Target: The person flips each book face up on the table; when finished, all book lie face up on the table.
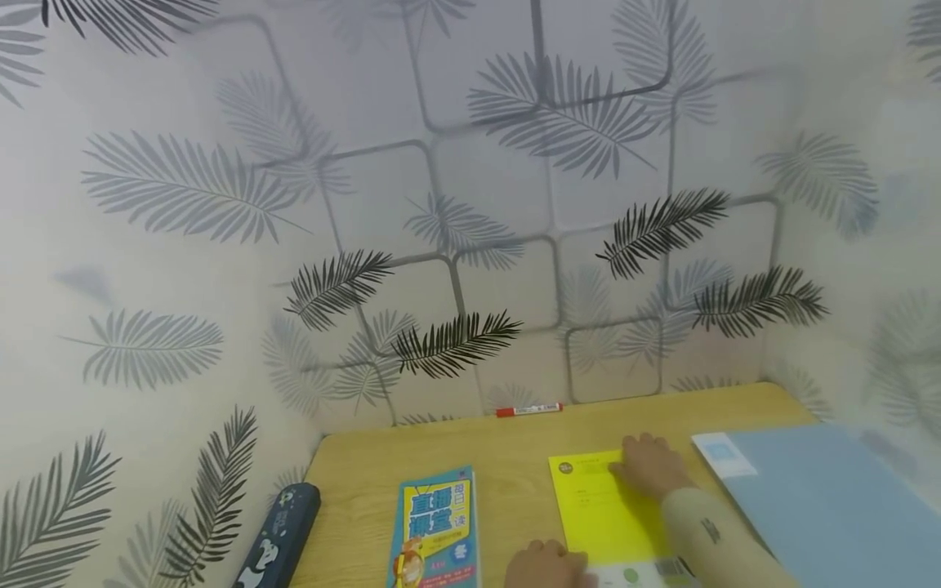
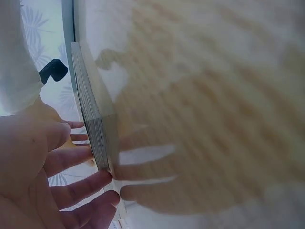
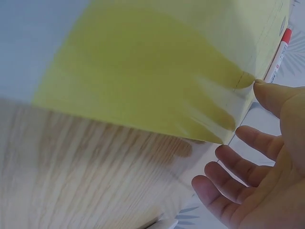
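1. My right hand (image 1: 650,465) lies flat on the yellow booklet (image 1: 599,510), near its upper right corner. Fingers are straight and slightly spread; nothing is gripped.
2. Right wrist view: my right fingers (image 3: 238,167) are extended, and the thumb tip meets the edge of the yellow booklet (image 3: 143,71). The sheet is blurred here.
3. My left hand (image 1: 547,565) sits at the lower left corner of the yellow booklet, at the bottom edge of the head view. Only part of it shows there.
4. Left wrist view: my left fingers (image 2: 81,188) are straight and loosely fanned, tips touching the edge of a stack of pages (image 2: 97,133). I cannot tell from this view which book the stack belongs to.
5. The yellow booklet lies flat on the wooden desk (image 1: 507,445), right of centre, between the blue-and-yellow workbook (image 1: 437,531) and the blue folder (image 1: 823,498).
6. The workbook lies well apart from the yellow booklet, to its left. The folder is just beside my right forearm, with a white label (image 1: 724,455) at its upper left corner.
7. A red-capped pen (image 1: 529,409) lies at the back of the desk against the leaf-patterned wall (image 1: 470,204).
8. A dark pencil case (image 1: 279,539) rests at the desk's left edge, tilted against the wall.
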The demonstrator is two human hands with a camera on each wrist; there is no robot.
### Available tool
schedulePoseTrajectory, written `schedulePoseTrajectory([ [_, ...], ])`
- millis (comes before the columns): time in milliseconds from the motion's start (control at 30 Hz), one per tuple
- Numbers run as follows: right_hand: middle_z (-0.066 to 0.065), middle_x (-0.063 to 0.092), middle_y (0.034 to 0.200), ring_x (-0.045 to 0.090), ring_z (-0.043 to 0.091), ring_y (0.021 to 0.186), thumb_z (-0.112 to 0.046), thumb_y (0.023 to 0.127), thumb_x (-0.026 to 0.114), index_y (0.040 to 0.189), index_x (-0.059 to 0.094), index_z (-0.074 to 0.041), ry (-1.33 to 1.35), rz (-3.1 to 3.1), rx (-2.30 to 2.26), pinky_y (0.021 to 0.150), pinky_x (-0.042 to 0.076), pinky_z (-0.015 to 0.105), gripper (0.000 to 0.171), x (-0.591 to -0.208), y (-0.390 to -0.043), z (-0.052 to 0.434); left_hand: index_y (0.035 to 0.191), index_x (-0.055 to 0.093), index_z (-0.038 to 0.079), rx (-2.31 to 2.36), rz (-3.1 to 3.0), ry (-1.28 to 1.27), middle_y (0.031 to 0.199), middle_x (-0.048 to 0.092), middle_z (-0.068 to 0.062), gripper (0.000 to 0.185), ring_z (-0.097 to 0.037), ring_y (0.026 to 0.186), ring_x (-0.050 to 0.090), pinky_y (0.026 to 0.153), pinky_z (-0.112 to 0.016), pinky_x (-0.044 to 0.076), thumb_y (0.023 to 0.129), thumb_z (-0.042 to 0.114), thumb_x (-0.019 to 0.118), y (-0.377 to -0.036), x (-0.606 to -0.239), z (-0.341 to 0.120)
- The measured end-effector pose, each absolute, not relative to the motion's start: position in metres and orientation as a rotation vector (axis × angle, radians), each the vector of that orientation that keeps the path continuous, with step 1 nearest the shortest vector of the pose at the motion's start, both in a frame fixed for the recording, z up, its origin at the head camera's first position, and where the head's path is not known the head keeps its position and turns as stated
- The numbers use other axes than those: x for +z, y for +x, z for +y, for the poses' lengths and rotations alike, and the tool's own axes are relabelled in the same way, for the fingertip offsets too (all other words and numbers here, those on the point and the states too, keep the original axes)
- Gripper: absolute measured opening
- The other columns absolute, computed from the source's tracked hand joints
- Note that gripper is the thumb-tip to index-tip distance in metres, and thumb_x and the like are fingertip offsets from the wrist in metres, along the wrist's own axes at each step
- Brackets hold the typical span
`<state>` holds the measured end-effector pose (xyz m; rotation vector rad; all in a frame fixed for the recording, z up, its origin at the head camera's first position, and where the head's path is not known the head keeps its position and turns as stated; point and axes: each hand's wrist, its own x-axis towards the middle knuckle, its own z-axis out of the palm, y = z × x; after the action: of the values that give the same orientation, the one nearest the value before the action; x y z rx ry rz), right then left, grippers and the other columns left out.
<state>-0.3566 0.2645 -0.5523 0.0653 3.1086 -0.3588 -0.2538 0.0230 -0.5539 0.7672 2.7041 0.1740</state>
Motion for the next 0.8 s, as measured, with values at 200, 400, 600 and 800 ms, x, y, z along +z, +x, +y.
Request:
schedulePoseTrajectory([
  [200, 0.023, 0.058, 0.104, 0.057, 0.043, 0.103, -0.034, 0.098, 0.069, 0.118, 0.062, 0.004, 0.055, 3.092, -0.352, 0.090, 0.049, 0.064, 0.043, -0.548, -0.358, 0.260, 0.116, 0.073, 0.040, 0.151, 2.694, 0.736, 0.091, 0.058, 0.014, 0.026, -0.007, 0.080, 0.050, 0.075, -0.029, 0.048, 0.098, 0.055, 0.062, -0.256, -0.551, 0.024],
  [400, 0.025, 0.060, 0.108, 0.056, 0.047, 0.106, -0.043, 0.097, 0.068, 0.119, 0.063, 0.003, 0.075, 3.087, -0.318, 0.094, 0.045, 0.067, 0.052, -0.550, -0.363, 0.265, 0.117, 0.073, 0.042, 0.087, 2.688, 0.760, 0.091, 0.060, 0.013, 0.028, -0.007, 0.083, 0.054, 0.077, -0.030, 0.051, 0.094, 0.056, 0.067, -0.260, -0.553, 0.026],
  [600, 0.024, 0.062, 0.103, 0.056, 0.046, 0.104, -0.069, 0.089, 0.064, 0.109, 0.070, 0.002, 0.116, 3.069, -0.238, 0.095, 0.042, 0.070, 0.074, -0.550, -0.366, 0.271, 0.120, 0.072, 0.041, -0.069, 2.681, 0.787, 0.088, 0.059, 0.011, 0.037, -0.007, 0.082, 0.054, 0.077, -0.030, 0.051, 0.089, 0.062, 0.070, -0.259, -0.549, 0.029],
  [800, 0.021, 0.061, 0.099, 0.056, 0.042, 0.099, -0.070, 0.087, 0.066, 0.109, 0.069, 0.005, 0.133, 3.065, -0.283, 0.091, 0.047, 0.065, 0.078, -0.547, -0.361, 0.272, 0.115, 0.074, 0.036, -0.081, 2.686, 0.757, 0.087, 0.058, 0.011, 0.033, -0.007, 0.080, 0.053, 0.075, -0.029, 0.050, 0.092, 0.059, 0.068, -0.254, -0.541, 0.029],
])
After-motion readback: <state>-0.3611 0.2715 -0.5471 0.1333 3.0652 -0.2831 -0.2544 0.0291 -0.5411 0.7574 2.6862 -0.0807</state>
